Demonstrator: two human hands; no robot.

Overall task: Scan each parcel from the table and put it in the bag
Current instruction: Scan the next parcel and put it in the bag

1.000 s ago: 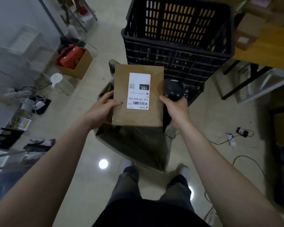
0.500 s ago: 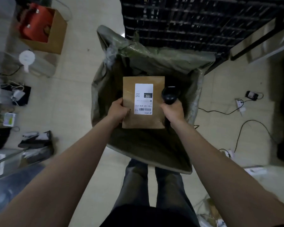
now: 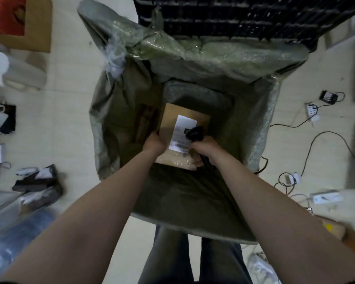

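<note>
Reaching with both bare arms down into an olive-green woven plastic bag (image 3: 115, 119), standing open-mouthed on the pale tiled floor (image 3: 74, 111). Gripping a flat brown cardboard parcel (image 3: 169, 117) by its left edge with the left hand (image 3: 154, 143), fingers curled round the side. Held low inside the bag, white shipping label (image 3: 183, 125) facing up; whether resting on the bag's bottom or hanging just above it, impossible to tell. Clutching a black handheld scanner (image 3: 195, 133) in the right hand (image 3: 205, 147), fingers wrapped round the handle, scanner head lying over the label's right side; whether pinching the parcel's right edge as well, impossible to tell. Just left of the parcel, against the bag's wall, a dark brown flat item (image 3: 146, 119), blurred. Right behind the bag's far rim, a black slotted plastic crate (image 3: 234, 15). On the floor to the right, loose cables and a white power strip (image 3: 312, 111); at upper left, an open cardboard box (image 3: 39, 25) with something red inside.
</note>
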